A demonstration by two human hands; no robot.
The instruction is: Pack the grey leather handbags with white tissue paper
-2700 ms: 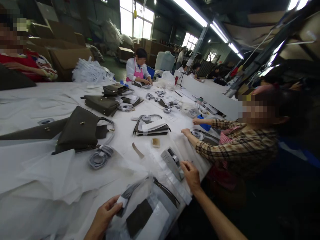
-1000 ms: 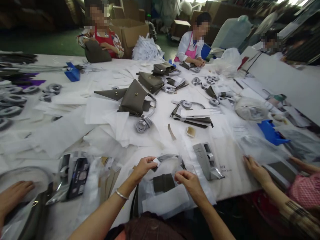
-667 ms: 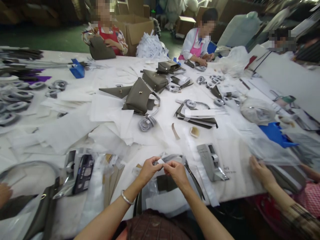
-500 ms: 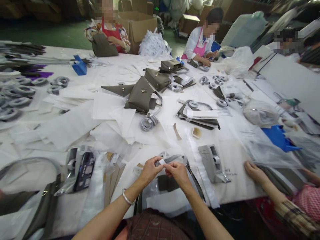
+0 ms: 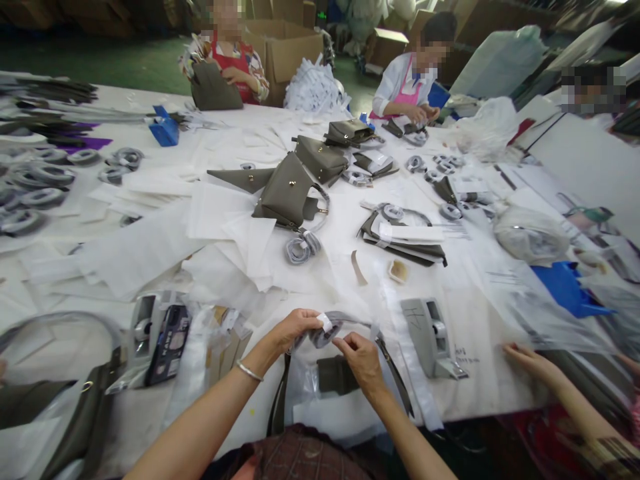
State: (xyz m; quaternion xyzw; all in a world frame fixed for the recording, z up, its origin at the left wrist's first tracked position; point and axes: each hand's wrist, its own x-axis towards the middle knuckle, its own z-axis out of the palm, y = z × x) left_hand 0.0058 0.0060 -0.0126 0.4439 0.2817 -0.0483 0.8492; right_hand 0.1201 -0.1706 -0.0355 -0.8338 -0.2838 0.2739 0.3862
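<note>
My left hand point(image 5: 296, 329) pinches a coiled bag strap point(image 5: 323, 339) wrapped in grey film, with a small white piece of tape point(image 5: 325, 323) on its upper edge beside my fingertips. Just right of the coil is my right hand point(image 5: 364, 363), thumb and forefinger closed together; whether anything small is between them cannot be made out. Below both hands, at the table's front edge, lies an olive handbag point(image 5: 336, 375) partly covered by clear plastic and white paper. Its strap runs up from the bag's sides to the coil.
Tape dispensers stand left point(image 5: 145, 333) and right point(image 5: 425, 333) of the bag. More olive handbags point(image 5: 286, 190) and wrapped strap coils point(image 5: 300, 248) lie ahead among white paper sheets point(image 5: 140, 260). A co-worker's hand point(image 5: 535, 365) rests at right; two people work across the table.
My right hand has drawn away from the white tape and moved slightly right and down. The strap coil shows more fully, with the tape on it; my left hand has shifted a little left.
</note>
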